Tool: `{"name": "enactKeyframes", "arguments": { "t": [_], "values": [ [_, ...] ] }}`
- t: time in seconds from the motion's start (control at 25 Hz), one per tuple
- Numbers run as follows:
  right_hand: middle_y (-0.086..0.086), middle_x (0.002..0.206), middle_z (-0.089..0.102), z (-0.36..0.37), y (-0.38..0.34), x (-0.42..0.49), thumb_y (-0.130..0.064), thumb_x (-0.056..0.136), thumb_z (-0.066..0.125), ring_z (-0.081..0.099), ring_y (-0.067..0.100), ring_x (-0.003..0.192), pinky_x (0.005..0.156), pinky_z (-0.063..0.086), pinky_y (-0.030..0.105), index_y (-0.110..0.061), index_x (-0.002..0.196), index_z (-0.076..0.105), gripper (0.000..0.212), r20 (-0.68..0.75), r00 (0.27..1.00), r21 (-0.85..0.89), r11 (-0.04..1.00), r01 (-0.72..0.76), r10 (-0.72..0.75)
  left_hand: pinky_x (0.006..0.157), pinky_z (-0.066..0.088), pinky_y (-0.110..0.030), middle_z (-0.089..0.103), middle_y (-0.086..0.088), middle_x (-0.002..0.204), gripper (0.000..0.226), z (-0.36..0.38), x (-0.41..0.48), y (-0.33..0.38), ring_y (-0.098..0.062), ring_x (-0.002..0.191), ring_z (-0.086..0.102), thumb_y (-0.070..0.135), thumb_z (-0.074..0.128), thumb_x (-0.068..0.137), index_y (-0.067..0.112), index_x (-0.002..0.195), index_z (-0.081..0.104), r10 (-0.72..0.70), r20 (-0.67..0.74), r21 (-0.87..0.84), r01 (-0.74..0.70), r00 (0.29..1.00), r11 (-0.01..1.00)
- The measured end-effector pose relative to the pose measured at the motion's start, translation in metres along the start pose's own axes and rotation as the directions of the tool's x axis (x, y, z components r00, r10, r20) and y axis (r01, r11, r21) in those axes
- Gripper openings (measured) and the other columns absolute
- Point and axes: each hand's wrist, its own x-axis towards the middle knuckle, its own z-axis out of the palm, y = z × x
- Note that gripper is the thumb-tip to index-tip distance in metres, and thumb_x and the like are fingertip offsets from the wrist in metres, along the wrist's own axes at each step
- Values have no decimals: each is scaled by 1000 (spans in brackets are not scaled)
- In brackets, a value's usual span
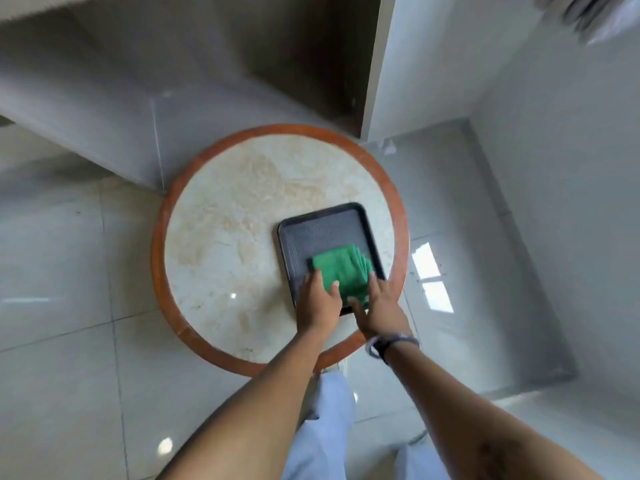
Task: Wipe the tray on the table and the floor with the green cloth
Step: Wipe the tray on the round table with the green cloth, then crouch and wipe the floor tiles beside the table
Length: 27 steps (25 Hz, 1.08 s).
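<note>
A dark grey rectangular tray lies on the right half of a round marble table with a red-brown rim. A folded green cloth rests on the tray's near right part. My left hand lies at the cloth's near left edge, thumb on the cloth and fingers on the tray. My right hand touches the cloth's near right edge with fingers spread. Both hands hide the tray's near rim. Whether either hand grips the cloth is unclear.
Glossy pale floor tiles surround the table. A grey wall base and dark recess stand behind it, a white wall to the right. My light trousers show below, and a band sits on my right wrist.
</note>
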Motion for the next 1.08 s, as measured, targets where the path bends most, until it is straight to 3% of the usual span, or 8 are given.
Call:
{"name": "enactKeyframes", "arguments": {
  "t": [0.2,0.32,0.44,0.56,0.72,0.92,1.0,1.08],
  "values": [
    [17,103,65,15,-19,57,-41,80,71,59,35,101,85,47,39,-5,100,55,45,-81,924,128,923,-363,374,85,51,-34,66,-18,117,38,14,39,0,-35,106,64,27,74,81,3,109,63,-358,25,-362,342,934,867],
    [6,76,61,20,-20,50,-31,75,75,62,27,75,69,50,34,-6,90,58,34,34,869,367,802,-470,494,53,37,-24,60,-3,63,36,12,38,-3,-25,61,59,25,78,75,17,58,48,-349,83,-436,349,933,829],
    [2,62,55,1,-14,43,-21,66,81,54,22,58,57,44,30,-9,72,58,27,201,848,693,540,-477,491,38,32,-18,45,8,50,37,1,28,8,-11,47,40,23,75,74,18,54,45,-304,136,-521,329,943,787],
    [12,87,72,-49,11,26,-17,62,81,68,30,81,76,55,39,-1,91,67,36,316,876,825,350,-443,364,61,53,-28,68,-4,70,11,-10,-5,39,-21,65,62,19,72,78,11,74,65,-194,239,-639,305,951,707],
    [19,108,71,-108,79,-2,-13,68,70,67,37,100,81,58,42,0,113,65,47,436,900,900,-12,-436,22,83,56,-49,72,-18,94,21,14,-53,91,-30,85,69,7,68,79,1,99,66,35,413,-725,306,910,617],
    [26,123,65,-114,212,-18,-9,75,71,62,43,113,87,57,50,0,123,61,50,590,806,807,29,-590,-47,59,52,-30,69,-18,88,13,123,-74,110,-24,70,65,5,69,82,8,88,58,77,445,-606,237,892,760],
    [26,118,67,-92,267,-6,2,70,72,65,43,106,88,56,51,3,121,60,52,594,796,789,108,-605,117,70,50,-31,69,-14,98,23,186,-66,95,-26,84,65,21,73,80,12,96,59,27,386,-425,152,922,892],
    [22,106,70,-59,319,23,10,67,73,67,42,98,85,57,47,6,117,61,52,453,787,704,373,-604,419,92,45,-32,60,-7,121,56,250,-44,72,-27,113,58,43,68,76,15,122,52,57,378,-59,-37,924,998]
  ]
}}
